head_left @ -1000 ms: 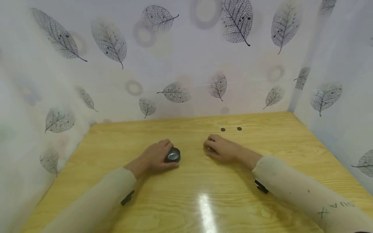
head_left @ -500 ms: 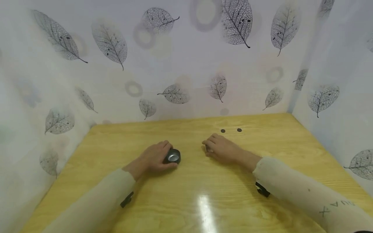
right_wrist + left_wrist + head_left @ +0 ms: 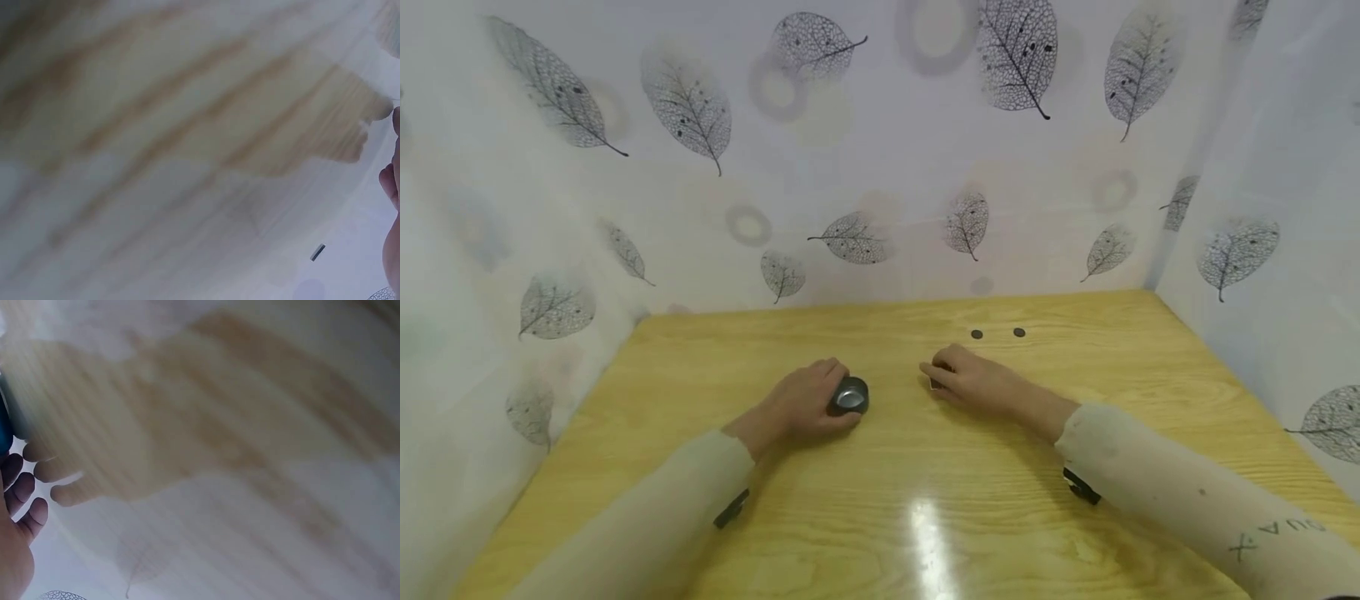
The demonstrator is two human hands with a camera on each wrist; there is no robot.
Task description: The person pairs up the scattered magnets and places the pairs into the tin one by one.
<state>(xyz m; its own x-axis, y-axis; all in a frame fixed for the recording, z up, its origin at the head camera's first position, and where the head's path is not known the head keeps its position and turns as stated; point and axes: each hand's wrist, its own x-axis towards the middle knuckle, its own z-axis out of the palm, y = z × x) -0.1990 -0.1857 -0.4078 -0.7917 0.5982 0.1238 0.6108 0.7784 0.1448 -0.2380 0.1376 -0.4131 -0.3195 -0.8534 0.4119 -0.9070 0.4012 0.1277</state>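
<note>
Fingers of the right hand (image 3: 974, 381) had shifted slightly about a small dark thing (image 3: 936, 384) with a pale edge since half a second before, while the left hand (image 3: 808, 402) and the black round thing (image 3: 850, 397) had stayed nearly where they were. Left thumb and fingers were bent round the black round thing, which sat near the middle of the wooden table (image 3: 820, 517), its silvery hollow face turned up toward the head camera. On the right, the fingers were curled close in and held the small dark thing (most of it was hidden, so what it was could not be told). Both hands stood apart, facing each other across the wood grain. Beyond the right hand, toward the table's far edge, lay one dark disc (image 3: 977, 334) and, just to its right, a second dark disc (image 3: 1018, 332). Cream sleeves covered both forearms, the right sleeve (image 3: 1157, 475) marked with dark lettering (image 3: 1273, 531), and behind everything hung a pale cloth (image 3: 887, 150) printed with leaves
</note>
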